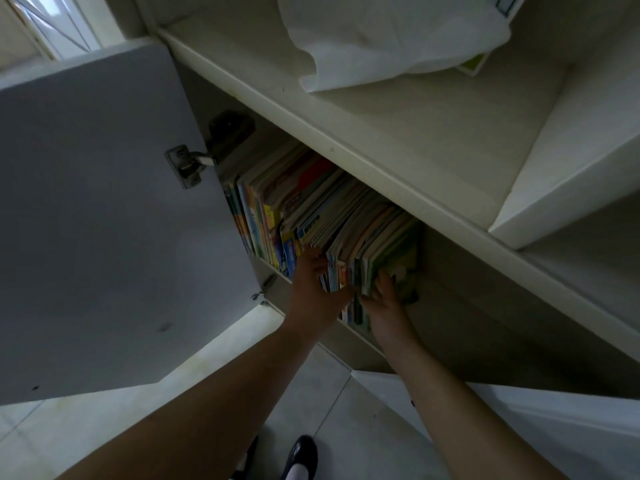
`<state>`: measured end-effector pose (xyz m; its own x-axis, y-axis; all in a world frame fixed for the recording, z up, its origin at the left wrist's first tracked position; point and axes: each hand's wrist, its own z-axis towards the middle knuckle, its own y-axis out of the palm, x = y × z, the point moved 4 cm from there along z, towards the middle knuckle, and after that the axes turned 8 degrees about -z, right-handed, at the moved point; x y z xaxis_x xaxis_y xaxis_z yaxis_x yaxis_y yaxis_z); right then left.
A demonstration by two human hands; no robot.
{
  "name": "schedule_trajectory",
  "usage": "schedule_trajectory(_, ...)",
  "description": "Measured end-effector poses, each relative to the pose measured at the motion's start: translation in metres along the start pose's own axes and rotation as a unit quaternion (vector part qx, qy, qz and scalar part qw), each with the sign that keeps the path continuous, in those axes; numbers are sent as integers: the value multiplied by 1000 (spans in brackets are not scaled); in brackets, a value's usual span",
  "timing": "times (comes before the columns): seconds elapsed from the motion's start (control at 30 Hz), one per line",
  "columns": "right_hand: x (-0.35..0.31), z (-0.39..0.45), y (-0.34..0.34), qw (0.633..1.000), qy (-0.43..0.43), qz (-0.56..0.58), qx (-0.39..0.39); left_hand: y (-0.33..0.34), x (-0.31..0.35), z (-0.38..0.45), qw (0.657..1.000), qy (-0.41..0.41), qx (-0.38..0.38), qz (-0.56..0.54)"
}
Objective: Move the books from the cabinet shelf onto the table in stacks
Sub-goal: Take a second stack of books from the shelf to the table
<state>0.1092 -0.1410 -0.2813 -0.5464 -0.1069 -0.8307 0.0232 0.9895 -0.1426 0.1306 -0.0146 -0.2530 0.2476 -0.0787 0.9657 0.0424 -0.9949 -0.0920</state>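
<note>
A row of thin, colourful books (311, 209) stands upright on a low cabinet shelf (277, 271), under a thick white board. My left hand (313, 289) reaches into the row, its fingers pushed between books near the middle. My right hand (388, 303) lies against the green cover of the outermost book (398, 258) at the right end. Together both hands bracket a bundle of several books (349, 271) at the right end of the row. The table is not in view.
The open grey cabinet door (104, 220) hangs at the left on a metal hinge (187, 164). A white plastic bag (381, 36) lies on the shelf above. A second door (519, 427) stands open at lower right. Tiled floor and a black shoe (303, 455) are below.
</note>
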Motion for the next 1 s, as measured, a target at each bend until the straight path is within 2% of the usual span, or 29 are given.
schedule_trajectory(0.2, -12, -11, -9, 999, -22, 28, 12, 20, -2, -4, 997, 43, 15, 68)
schedule_trajectory(0.43, 3, 0, -24, 989, 39, 136, 34, 54, -24, 5, 998, 37, 51, -23)
schedule_trajectory(0.6, 10, 6, -27, 991, 34, 126, 31, 69, -27, 9, 992, 36, 113, -54)
schedule_trajectory(0.77, 12, 10, -30, 991, 28, 122, 37, 73, -36, 12, 988, 24, 140, -54)
schedule_trajectory(0.9, 14, 11, -32, 995, 6, 70, 64, 78, -39, 14, 984, 0, 168, -60)
schedule_trajectory(1.0, 12, 9, -28, 994, 7, 97, 51, 77, -38, 15, 980, -24, 178, -86)
